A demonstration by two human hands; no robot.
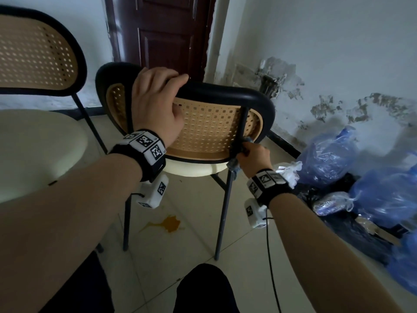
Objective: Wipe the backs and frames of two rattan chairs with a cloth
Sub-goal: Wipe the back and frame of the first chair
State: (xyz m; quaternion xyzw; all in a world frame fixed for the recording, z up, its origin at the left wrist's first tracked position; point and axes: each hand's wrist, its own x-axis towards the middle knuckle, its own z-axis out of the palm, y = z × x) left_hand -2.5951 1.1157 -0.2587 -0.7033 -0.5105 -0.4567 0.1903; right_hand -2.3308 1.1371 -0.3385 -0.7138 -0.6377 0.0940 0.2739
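A rattan chair (209, 127) with a black frame and cream seat stands in the middle, its back toward me. My left hand (155, 102) grips the top rail of its black frame. My right hand (253, 158) holds a blue cloth (234, 166) wrapped round the right rear upright of the frame, just at seat height. A second rattan chair (38, 55) of the same kind stands at the left, its cream seat (38, 145) close under my left forearm.
Blue plastic bags (372, 177) and dark bundles lie heaped on the floor at the right against a stained wall. An orange spill (168, 223) marks the tiles under the middle chair. A dark red door (167, 30) is behind. A black cable hangs from my right wrist.
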